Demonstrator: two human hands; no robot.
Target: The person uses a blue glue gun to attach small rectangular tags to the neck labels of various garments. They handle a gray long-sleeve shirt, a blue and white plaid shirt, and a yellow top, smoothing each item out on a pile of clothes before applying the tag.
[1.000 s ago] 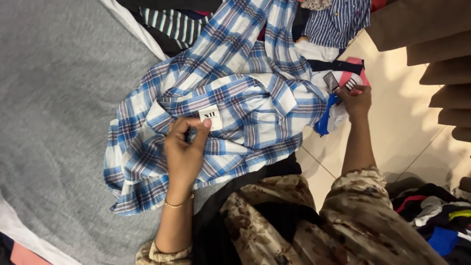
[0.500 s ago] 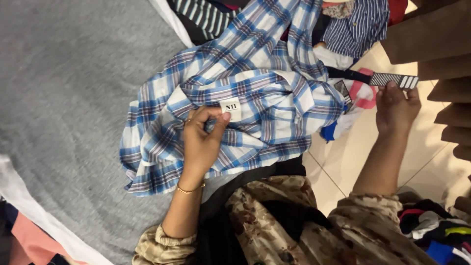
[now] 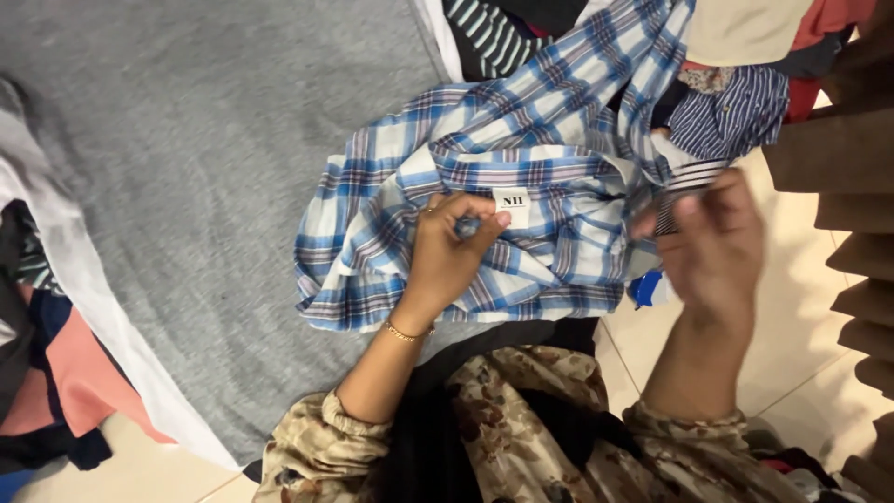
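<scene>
Blue-and-white plaid cotton fills the middle of the view: a checked shirt (image 3: 521,200) lies crumpled on a grey cloth (image 3: 205,168) that covers the surface from nine o'clock round to twelve. Its collar band runs across the centre, with a small white neck label (image 3: 511,202) sewn just below it.

At about six o'clock from that label, the left hand (image 3: 447,256) rests on the shirt, fingers curled in and pinching a fold of the plaid fabric just beside the label, the index fingertip almost touching the label's lower edge. A thin gold bangle (image 3: 406,333) circles the wrist.

The right hand (image 3: 712,242) hovers at three o'clock, over the shirt's right edge and the pale tiled floor (image 3: 801,307). It is blurred (badly so), and I cannot tell whether its fingers grip anything; they look loosely bent, near a dark striped strip (image 3: 684,182) of cloth.

Toward one o'clock, a heap of other garments (image 3: 736,112) lies against the shirt, among them a blue pinstriped piece. More clothes, pink and dark, are piled at eight o'clock (image 3: 56,373). Camouflage-print sleeves (image 3: 321,452) cover both forearms at six o'clock.
</scene>
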